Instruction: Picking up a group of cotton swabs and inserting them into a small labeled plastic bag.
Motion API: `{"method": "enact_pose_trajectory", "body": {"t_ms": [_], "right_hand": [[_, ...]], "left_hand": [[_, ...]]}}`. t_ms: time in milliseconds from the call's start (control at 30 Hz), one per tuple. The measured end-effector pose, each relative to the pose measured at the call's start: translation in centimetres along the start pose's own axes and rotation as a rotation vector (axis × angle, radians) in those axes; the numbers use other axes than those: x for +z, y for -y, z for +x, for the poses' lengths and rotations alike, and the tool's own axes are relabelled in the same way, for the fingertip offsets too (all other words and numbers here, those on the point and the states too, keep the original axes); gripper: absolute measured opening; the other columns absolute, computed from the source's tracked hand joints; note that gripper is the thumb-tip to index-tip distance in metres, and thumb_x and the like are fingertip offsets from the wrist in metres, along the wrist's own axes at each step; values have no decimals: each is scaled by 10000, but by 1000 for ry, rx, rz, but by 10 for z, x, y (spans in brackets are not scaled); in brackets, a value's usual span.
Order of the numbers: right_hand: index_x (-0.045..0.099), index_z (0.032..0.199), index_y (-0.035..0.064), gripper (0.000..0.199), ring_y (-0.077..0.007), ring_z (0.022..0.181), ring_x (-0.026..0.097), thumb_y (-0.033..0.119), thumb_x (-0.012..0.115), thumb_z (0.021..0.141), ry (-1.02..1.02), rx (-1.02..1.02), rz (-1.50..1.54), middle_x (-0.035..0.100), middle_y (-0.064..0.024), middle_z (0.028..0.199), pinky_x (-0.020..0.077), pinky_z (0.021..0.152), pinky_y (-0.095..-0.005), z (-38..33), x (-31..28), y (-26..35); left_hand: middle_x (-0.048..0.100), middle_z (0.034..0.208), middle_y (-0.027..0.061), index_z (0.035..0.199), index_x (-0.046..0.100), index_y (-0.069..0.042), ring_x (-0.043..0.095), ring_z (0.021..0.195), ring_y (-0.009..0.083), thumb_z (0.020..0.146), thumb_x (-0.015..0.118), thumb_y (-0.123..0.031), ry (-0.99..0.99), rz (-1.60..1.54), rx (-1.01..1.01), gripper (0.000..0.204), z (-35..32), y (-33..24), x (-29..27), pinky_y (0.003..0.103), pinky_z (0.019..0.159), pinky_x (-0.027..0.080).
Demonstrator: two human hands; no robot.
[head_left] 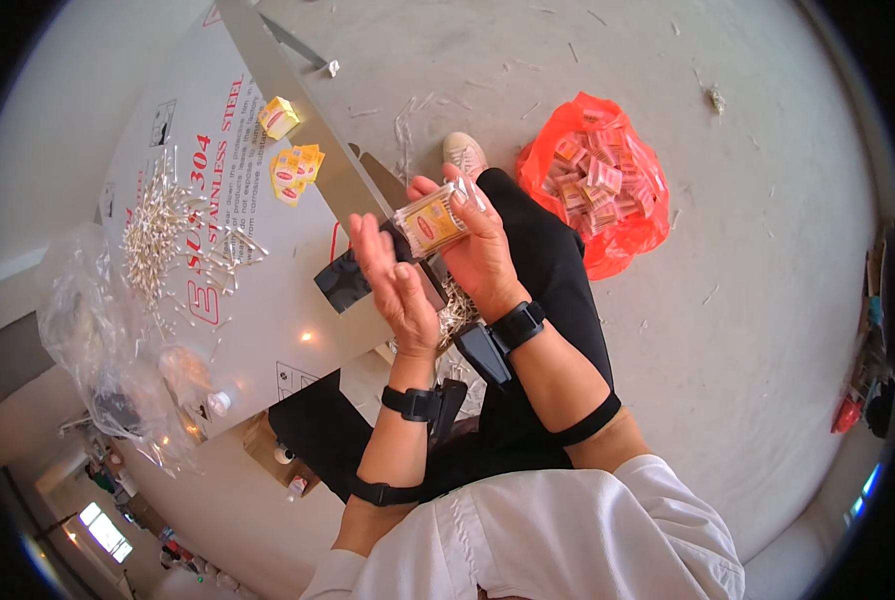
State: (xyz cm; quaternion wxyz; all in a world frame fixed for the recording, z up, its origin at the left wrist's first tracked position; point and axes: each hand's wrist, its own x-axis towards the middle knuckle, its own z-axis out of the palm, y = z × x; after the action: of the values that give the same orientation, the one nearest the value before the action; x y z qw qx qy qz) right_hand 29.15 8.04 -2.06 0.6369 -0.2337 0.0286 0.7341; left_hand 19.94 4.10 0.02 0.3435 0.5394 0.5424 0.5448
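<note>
My right hand (486, 262) holds a small clear packet of cotton swabs (432, 223) with a yellow label card inside, fingers behind and thumb over its end. Beside the packet's left end, my left hand (405, 305) is raised with its fingers stretched out, slightly blurred. Whether its fingers touch the packet I cannot tell. Below the hands, more loose swabs (457, 310) show between the wrists, partly hidden. On the steel table at left lie a pile of loose swabs (158, 240), several fanned yellow cards (295, 173) and a stack of yellow cards (279, 118).
The steel-topped table (268, 310) has printed film on it. A crumpled clear plastic bag (83, 310) lies along its left edge. On the floor at right, a red plastic bag (623, 250) holds many filled packets (598, 180). Scraps and stray swabs litter the floor.
</note>
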Motion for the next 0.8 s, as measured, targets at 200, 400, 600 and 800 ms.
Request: {"method": "enact_pose_trajectory", "body": {"t_ms": [200, 400, 600, 800], "right_hand": [[474, 1345, 36, 459, -322, 1272, 521, 100, 633, 918, 3, -28, 102, 570, -189, 1320, 408, 1084, -465, 0, -1, -8], [519, 1258, 0, 313, -282, 1186, 584, 65, 561, 955, -133, 47, 25, 634, -157, 1225, 502, 982, -426, 2, 5, -12], [525, 1256, -5, 322, -265, 1145, 605, 84, 582, 952, -112, 69, -43, 641, -148, 1217, 510, 964, -413, -1, 8, -11], [518, 1280, 16, 389, -251, 1188, 583, 139, 642, 932, -71, 52, -73, 622, -146, 1264, 467, 1026, -377, -1, -2, -22]], "left_hand": [[146, 1583, 263, 1514, 252, -10, 114, 1468, 447, 981, 273, -608, 321, 915, 79, 801, -11, 6, -25, 605, 1150, 90], [134, 1593, 242, 1516, 260, -26, 106, 1473, 435, 965, 307, -636, 409, 971, 50, 823, -11, 5, -28, 617, 1147, 73], [155, 1589, 238, 1517, 285, -57, 107, 1473, 434, 958, 368, -624, 432, 964, 49, 800, -7, 0, -36, 614, 1150, 74], [158, 1589, 234, 1506, 349, -120, 101, 1475, 430, 965, 382, -601, 448, 1096, 70, 725, -12, 3, -39, 612, 1151, 70]]}}
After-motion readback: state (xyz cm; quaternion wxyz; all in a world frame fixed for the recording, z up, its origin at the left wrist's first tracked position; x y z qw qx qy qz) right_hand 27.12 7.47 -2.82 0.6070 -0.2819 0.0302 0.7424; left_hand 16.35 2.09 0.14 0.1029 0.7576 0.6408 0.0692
